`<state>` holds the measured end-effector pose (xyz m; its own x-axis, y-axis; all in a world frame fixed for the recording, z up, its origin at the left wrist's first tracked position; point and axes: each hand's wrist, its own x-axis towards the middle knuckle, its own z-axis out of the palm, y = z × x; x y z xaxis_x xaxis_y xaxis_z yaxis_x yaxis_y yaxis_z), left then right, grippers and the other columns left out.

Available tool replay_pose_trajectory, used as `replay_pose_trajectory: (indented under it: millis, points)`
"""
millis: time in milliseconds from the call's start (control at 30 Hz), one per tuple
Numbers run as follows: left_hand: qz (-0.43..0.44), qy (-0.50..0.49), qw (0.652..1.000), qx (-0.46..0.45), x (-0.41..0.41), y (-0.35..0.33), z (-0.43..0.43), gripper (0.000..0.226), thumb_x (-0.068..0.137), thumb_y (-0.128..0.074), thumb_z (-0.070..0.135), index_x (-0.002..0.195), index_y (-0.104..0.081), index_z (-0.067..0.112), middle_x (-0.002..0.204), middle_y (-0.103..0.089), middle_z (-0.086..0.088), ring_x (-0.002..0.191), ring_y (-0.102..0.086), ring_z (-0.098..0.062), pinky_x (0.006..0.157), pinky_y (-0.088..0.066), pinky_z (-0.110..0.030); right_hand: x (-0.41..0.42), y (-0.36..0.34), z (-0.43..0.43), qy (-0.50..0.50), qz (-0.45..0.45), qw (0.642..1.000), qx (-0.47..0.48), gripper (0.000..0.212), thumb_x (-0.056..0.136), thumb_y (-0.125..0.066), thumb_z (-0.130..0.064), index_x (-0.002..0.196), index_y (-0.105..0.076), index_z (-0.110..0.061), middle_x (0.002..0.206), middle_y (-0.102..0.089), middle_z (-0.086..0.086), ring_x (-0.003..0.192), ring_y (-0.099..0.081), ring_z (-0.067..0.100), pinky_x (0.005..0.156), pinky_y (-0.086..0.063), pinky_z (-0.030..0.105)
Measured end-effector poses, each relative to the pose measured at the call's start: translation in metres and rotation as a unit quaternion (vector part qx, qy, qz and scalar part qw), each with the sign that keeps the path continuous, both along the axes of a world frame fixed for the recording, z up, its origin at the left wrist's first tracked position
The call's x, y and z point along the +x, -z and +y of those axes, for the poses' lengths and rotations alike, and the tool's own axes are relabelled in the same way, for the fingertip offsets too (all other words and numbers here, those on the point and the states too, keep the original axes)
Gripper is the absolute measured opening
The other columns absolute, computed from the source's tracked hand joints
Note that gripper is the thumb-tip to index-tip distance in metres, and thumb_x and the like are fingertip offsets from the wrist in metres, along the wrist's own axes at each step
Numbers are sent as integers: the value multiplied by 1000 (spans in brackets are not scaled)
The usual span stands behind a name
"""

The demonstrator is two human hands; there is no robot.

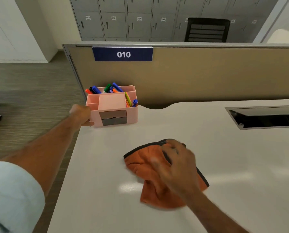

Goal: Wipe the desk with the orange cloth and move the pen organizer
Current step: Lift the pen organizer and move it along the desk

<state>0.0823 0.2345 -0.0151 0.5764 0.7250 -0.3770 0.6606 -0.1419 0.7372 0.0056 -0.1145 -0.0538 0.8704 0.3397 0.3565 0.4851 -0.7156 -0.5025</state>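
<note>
A pink pen organizer full of coloured markers stands at the far left corner of the white desk. My left hand grips its left wall, arm stretched out over the desk's left edge. An orange cloth with a dark border lies crumpled in the middle of the desk. My right hand presses down on it with fingers spread over the fabric; the hand is blurred.
A tan partition with a blue "010" sign runs along the back of the desk. A recessed cable tray is open at the right rear. Grey lockers and a black chair stand beyond the partition. Floor lies to the left.
</note>
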Motion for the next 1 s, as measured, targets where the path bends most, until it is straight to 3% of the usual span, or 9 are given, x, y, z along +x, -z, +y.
replay_pose_trajectory:
  millis: [67, 200, 333, 400, 467, 567, 767, 833, 1000]
  points:
    - [-1, 8, 1000, 3, 1, 0, -2, 37, 96, -45, 14, 132, -51, 5, 114, -66, -18, 75, -70, -29, 58, -58, -33, 27, -12, 6, 48, -8, 993, 108, 26, 86, -58, -50, 95, -68, -28, 106, -61, -10, 95, -59, 5, 82, -49, 31]
    - [-16, 17, 1000, -4, -1, -3, -12, 36, 95, -45, 11, 130, -52, 4, 108, -66, -16, 76, -70, -29, 68, -60, -38, 97, -18, 36, 45, 243, 939, 241, 27, 96, -55, -37, 118, -60, -23, 115, -62, -8, 111, -58, 11, 92, -47, 26]
    - [-38, 52, 998, -3, -5, -13, -33, 34, 93, -44, 8, 125, -55, 3, 106, -66, -16, 86, -70, -35, 65, -59, -39, 134, -29, 60, 48, 441, 833, 330, 52, 100, -43, -44, 147, -35, -22, 153, -36, 0, 135, -41, 26, 107, -36, 41]
    - [-49, 88, 995, -6, -5, -16, -47, 34, 91, -44, 8, 121, -59, 2, 105, -67, -16, 86, -70, -36, 62, -60, -39, 128, -33, 62, 35, 487, 794, 363, 53, 100, -37, -49, 147, -33, -24, 149, -39, -2, 134, -40, 28, 105, -36, 48]
    - [-64, 118, 991, -7, -2, -19, -63, 34, 90, -45, 9, 119, -62, 2, 107, -68, -17, 87, -69, -36, 56, -61, -38, 123, -32, 56, 37, 496, 772, 396, 49, 101, -35, -49, 143, -38, -25, 128, -49, -6, 124, -46, 24, 104, -37, 52]
    - [-90, 148, 985, 3, 9, -22, -92, 35, 90, -42, 10, 116, -63, 3, 106, -68, -15, 86, -68, -35, 64, -62, -43, 131, -30, 30, 65, 466, 771, 429, 36, 101, -36, -47, 130, -49, -28, 98, -57, -14, 103, -53, 16, 102, -40, 50]
    - [-120, 183, 976, -1, 36, -20, -160, 34, 94, -44, 16, 125, -59, 12, 118, -66, -13, 97, -64, -34, 60, -60, -40, 169, -48, -17, 107, 419, 792, 431, 27, 101, -38, -46, 104, -60, -31, 101, -67, 0, 90, -62, 16, 92, -50, 42]
    - [-121, 178, 977, -8, 42, -16, -175, 34, 96, -45, 17, 128, -56, 14, 123, -64, -13, 104, -62, -36, 66, -61, -43, 178, -52, -26, 113, 413, 795, 430, 26, 101, -38, -44, 93, -60, -33, 93, -67, -2, 87, -63, 16, 84, -52, 38]
    - [-112, 168, 979, -26, 58, -5, -198, 34, 97, -46, 19, 130, -54, 15, 127, -62, -14, 109, -60, -39, 78, -60, -48, 194, -46, -44, 127, 416, 792, 429, 27, 101, -40, -43, 90, -61, -31, 87, -66, -3, 78, -63, 14, 69, -51, 31]
